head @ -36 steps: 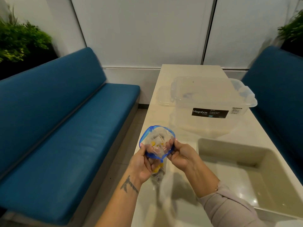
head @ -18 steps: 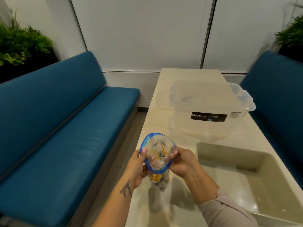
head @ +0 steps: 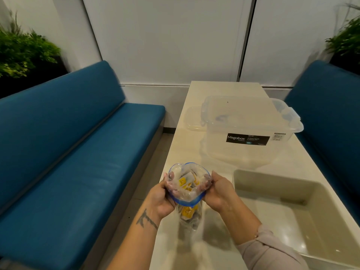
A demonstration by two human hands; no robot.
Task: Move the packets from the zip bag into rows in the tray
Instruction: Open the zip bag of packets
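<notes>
Left hand (head: 162,197) and right hand (head: 218,191) each pinch a side of the bag (head: 188,193) rim, fingers curled over the blue zip, pulling the mouth wide, likely so packets (head: 186,181) can be reached. Bag hangs between them above the worktop (head: 194,152); tray (head: 292,217) sits just right of the right hand, no packets visible in it.

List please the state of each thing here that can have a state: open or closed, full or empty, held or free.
zip bag: open, held, packets inside
packets: all in the bag
tray: empty
box: lid on, looks empty
left hand: grips bag mouth
right hand: grips bag mouth
</notes>
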